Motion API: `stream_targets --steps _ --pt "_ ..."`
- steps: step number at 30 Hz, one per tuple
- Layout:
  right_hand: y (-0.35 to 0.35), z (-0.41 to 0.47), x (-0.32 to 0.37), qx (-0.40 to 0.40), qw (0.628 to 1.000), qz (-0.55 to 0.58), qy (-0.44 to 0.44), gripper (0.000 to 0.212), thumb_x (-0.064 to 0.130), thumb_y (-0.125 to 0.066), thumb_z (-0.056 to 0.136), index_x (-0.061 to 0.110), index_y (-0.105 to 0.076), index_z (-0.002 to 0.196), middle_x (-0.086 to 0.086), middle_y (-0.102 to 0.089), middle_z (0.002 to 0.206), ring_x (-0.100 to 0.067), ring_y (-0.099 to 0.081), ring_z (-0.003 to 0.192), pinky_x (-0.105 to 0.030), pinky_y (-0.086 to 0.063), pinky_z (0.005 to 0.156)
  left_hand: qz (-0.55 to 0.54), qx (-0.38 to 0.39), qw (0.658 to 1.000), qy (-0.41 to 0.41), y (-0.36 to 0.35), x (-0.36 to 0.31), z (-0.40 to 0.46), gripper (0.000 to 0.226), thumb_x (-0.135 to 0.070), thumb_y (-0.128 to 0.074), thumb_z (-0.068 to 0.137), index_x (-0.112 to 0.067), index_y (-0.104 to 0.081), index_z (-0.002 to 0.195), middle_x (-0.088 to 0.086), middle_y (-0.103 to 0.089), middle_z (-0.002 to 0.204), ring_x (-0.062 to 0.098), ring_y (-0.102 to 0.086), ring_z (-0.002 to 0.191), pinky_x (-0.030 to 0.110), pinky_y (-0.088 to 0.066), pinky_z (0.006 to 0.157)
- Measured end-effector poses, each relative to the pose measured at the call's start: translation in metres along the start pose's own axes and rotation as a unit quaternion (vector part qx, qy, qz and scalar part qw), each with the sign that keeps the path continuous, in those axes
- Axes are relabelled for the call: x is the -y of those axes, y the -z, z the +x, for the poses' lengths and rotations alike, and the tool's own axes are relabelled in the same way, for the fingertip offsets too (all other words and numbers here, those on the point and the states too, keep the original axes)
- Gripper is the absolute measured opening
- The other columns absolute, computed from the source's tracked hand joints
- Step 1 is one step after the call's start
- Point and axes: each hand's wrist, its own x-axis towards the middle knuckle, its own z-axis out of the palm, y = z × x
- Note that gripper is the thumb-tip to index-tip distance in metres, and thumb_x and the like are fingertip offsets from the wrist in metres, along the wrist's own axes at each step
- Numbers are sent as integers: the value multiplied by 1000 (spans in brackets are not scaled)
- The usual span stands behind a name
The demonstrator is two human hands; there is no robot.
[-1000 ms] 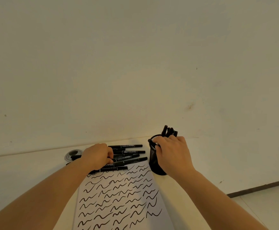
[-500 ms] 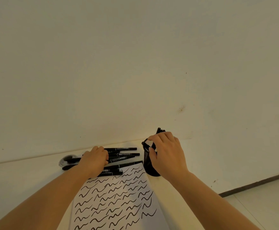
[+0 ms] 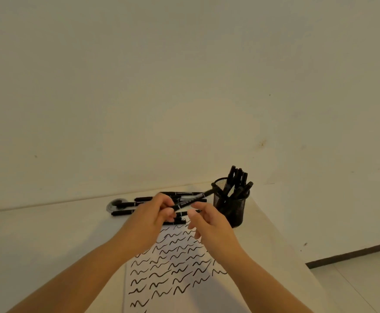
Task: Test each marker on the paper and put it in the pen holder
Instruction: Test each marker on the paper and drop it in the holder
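Plain room: bare wall [image 3: 184, 86], table [image 3: 37, 233]

One head-worn view looks forward and down from close behind the left hand [image 3: 150, 219] and right hand [image 3: 209, 227].

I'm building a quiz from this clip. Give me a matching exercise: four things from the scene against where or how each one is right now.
Things:
1. left hand
2. right hand
3. pen holder
4. paper

States:
A. lies flat, covered in black squiggles
B. stands upright with markers inside
C. grips a raised marker
D. fingers relaxed, holding nothing

Pairs: 1-C, 2-D, 3-B, 4-A
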Motion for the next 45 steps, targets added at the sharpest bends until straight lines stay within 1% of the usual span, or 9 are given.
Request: stream_targets --steps 9,16,22,27,33,35,37,42,45 --pt "-45 -38 -10 -101 981 161 -30 24 30 -46 93 14 -60 82 6 -56 53 -1 -47 46 -11 -41 45 100 17 994 -37 -4 6 -58 17 -42 -37 94 -37 -53 93 -17 -53 73 0 -51 66 14 -36 57" --pt "-54 -52 1 -62 988 132 -47 32 34 -44 93 13 -60 75 9 -46 46 -2 -39 42 -14 -35 45 176 -5 983 -58 -3 -1 -81 27 -43 -24 96 -30 -47 90 -13 -43 64 7 -42 59 22 -30 54" --pt "-59 -66 3 -49 984 167 -34 31 27 -46 93 9 -59 72 11 -39 40 -5 -32 42 -20 -31 47 -68 103 992 13 5 -5 -96 34 -30 -31 98 -31 -47 68 -8 -42 53 7 -37 51 24 -34 56" --pt "-36 -63 1 -111 973 195 -51 29 28 -43 95 15 -56 72 10 -40 43 -2 -34 39 -12 -31 39 -231 266 933 75 22 24 -114 33 -41 -34 92 -22 -49 69 -12 -45 53 6 -40 54 17 -35 57" --pt "-38 -76 -8 7 999 47 11 13 23 -58 85 19 -64 74 5 -64 56 -2 -54 52 -15 -46 51 -124 28 990 62 16 47 -108 34 -39 -29 92 -26 -60 82 -12 -71 82 5 -62 81 27 -47 75" --pt "-37 -78 -13 26 998 60 -7 13 15 -59 84 14 -65 72 2 -66 56 -1 -55 50 -12 -42 48 -76 37 995 50 6 48 -108 35 -46 -28 89 -32 -60 88 -10 -70 90 12 -62 86 32 -48 80" --pt "-38 -83 -19 40 997 60 -16 12 10 -59 84 12 -64 73 0 -66 55 -3 -56 50 -11 -42 48 -48 51 996 52 -7 53 -111 25 -38 -32 95 -35 -56 87 -19 -66 89 -3 -58 86 27 -44 77" --pt "-43 -90 -34 12 1000 -23 -16 15 13 -61 81 22 -59 69 0 -69 61 -16 -64 65 -33 -50 67 -51 38 996 55 -15 60 -114 23 -31 -35 97 -34 -57 92 -28 -61 92 -5 -54 93 22 -43 83" --pt "-44 -91 -34 28 999 -46 -8 17 15 -61 80 26 -58 67 1 -68 62 -10 -60 61 -23 -47 62 -51 35 997 47 -16 61 -115 22 -33 -35 96 -34 -57 93 -28 -61 93 -5 -53 94 23 -44 84"
